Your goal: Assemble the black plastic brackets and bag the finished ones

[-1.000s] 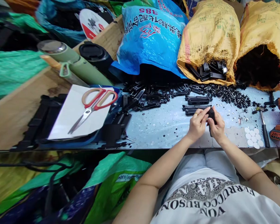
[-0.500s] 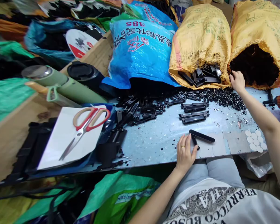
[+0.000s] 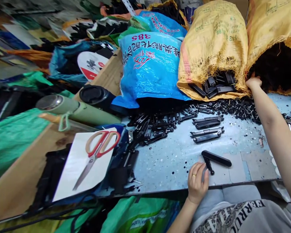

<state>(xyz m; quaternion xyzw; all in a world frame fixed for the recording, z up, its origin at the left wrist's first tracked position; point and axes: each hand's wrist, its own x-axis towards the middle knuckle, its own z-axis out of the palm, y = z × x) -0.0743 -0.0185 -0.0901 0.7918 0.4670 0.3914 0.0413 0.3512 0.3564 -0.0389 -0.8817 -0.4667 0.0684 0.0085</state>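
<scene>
My left hand [image 3: 198,182] rests at the table's front edge with its fingers loosely bent and thumb apart, holding nothing. Just beyond its fingertips lie a long black plastic bar [image 3: 217,158] and a shorter black piece with a round end [image 3: 209,165], set at an angle to each other. My right hand [image 3: 254,81] reaches far forward, its fingers closed on the frayed mouth edge of the right yellow woven sack [image 3: 264,45]; some fingertips are hidden. Two sets of black parts [image 3: 207,134] lie side by side behind the bar.
A middle yellow sack [image 3: 215,42] spills black pieces beside a blue sack [image 3: 152,64]. Black screws [image 3: 237,108] and black plastic parts [image 3: 155,126] line the table's back. Left are scissors [image 3: 97,153] on white paper, a green flask [image 3: 87,111] and a wooden rail [image 3: 21,161].
The view has shifted, so the table sits lower in it. My right hand has moved slightly up along the sack's mouth. My left hand has drawn back a little, its fingers more bent.
</scene>
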